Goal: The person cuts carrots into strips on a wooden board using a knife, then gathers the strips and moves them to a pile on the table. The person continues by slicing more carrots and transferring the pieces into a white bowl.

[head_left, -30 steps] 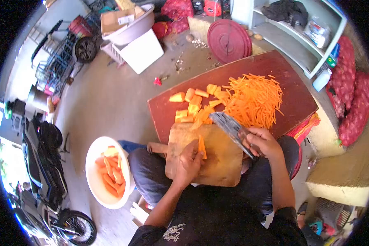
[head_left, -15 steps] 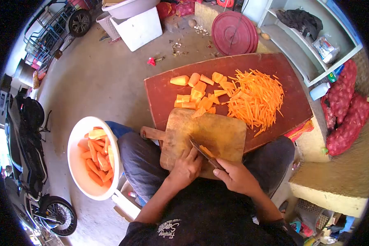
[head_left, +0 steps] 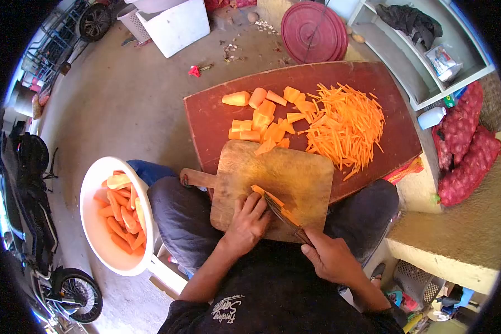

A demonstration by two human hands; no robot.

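Note:
My right hand (head_left: 331, 257) is wrapped round the handle of a knife (head_left: 284, 214), whose blade points up and left over the wooden cutting board (head_left: 306, 172). Beside the blade, my left hand (head_left: 249, 222) has its fingers bent over a carrot piece (head_left: 258, 190) on the board, mostly hidden by fingers and knife. Carrot slivers lie along the blade's far side. Beyond the board, on the red tabletop (head_left: 206, 111), are carrot chunks (head_left: 242, 135) and a heap of thin carrot sticks (head_left: 345, 128).
A white tub (head_left: 87, 222) of peeled carrots stands at the left, near my knee. Red net sacks (head_left: 470, 167) lie at the right, beside a shelf (head_left: 367, 33). A motorcycle (head_left: 33, 222) is at the far left. A round red lid (head_left: 312, 33) leans behind the table.
The view has shifted slightly. The knife lies at a slightly different angle, and orange carrot now shows at its tip and along the blade. Both hands keep their grips.

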